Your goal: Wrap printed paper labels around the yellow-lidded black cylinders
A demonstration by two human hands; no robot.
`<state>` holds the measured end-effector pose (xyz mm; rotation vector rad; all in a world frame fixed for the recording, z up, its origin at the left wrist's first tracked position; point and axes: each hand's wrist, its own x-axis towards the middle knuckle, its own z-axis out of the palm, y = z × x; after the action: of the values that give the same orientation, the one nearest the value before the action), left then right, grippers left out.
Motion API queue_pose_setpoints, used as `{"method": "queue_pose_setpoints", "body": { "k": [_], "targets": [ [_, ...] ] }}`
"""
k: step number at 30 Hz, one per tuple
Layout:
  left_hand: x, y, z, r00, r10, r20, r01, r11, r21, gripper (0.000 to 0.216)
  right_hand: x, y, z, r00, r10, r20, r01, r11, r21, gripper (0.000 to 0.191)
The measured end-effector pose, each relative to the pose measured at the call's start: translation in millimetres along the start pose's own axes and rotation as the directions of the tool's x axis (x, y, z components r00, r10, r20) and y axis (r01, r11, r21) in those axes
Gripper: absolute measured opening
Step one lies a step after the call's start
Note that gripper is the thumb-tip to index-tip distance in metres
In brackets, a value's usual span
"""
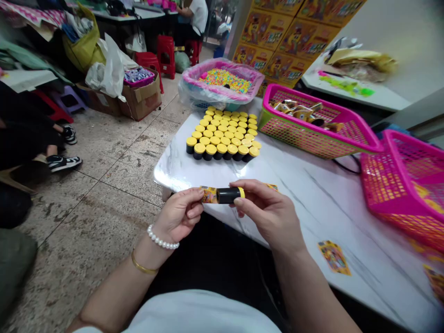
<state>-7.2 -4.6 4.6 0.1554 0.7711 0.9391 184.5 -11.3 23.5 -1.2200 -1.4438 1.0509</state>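
Between my hands, over the table's near edge, a small black canister with a yellow cap lies on its side. My right hand pinches it at the capped end. A printed yellow label or wrapper meets the canister's other end, and my left hand grips its left edge between thumb and finger. Whether the wrapper goes around the canister or only touches it, I cannot tell. Farther back on the white marbled table stand rows of upright black canisters with yellow caps. Another printed wrapper lies flat to the right.
Behind the rows sits a plastic-lined basket of colourful candies. A pink and green basket holds shiny packets; another pink basket is at right. Printed cartons are stacked behind. Seated people, red stools and boxes occupy the left.
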Motion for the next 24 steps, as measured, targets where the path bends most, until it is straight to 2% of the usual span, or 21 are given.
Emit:
{"method": "queue_pose_setpoints", "body": {
  "k": [5, 8, 11, 14, 16, 20, 24],
  "targets": [
    [2, -3, 1, 0.999, 0.038, 0.034, -0.037, 0.999, -0.004, 0.016, -13, -11, 2, 0.996, -0.084, -0.011, 0.076, 0.947, -0.312, 0.025],
    [3, -6, 2, 0.997, 0.062, 0.039, -0.063, 0.998, 0.025, 0.018, -18, -14, 5, 0.993, -0.116, -0.005, 0.103, 0.904, -0.414, 0.025],
    [3, -10, 1, 0.995, 0.103, 0.016, -0.104, 0.989, 0.103, 0.023, -17, -9, 9, 0.996, -0.079, -0.043, 0.059, 0.934, -0.351, 0.027],
    [1, -11, -1, 0.987, 0.159, -0.013, -0.153, 0.968, 0.198, 0.03, -13, 2, 11, 0.999, -0.047, 0.014, 0.049, 0.98, -0.194, 0.025],
    [-2, -12, -1, 0.982, 0.188, 0.001, -0.182, 0.952, 0.247, 0.033, -12, 9, 11, 0.997, -0.068, 0.031, 0.072, 0.989, -0.132, 0.025],
    [-6, -14, -1, 0.977, 0.208, 0.05, -0.213, 0.931, 0.297, 0.037, -16, 16, 10, 0.989, -0.146, -0.03, 0.144, 0.988, -0.06, 0.025],
    [-4, -16, -2, 0.943, 0.331, 0.02, -0.322, 0.901, 0.291, 0.044, -18, 18, 7, 0.973, -0.223, -0.064, 0.224, 0.975, 0.007, 0.03]
  ]
}}
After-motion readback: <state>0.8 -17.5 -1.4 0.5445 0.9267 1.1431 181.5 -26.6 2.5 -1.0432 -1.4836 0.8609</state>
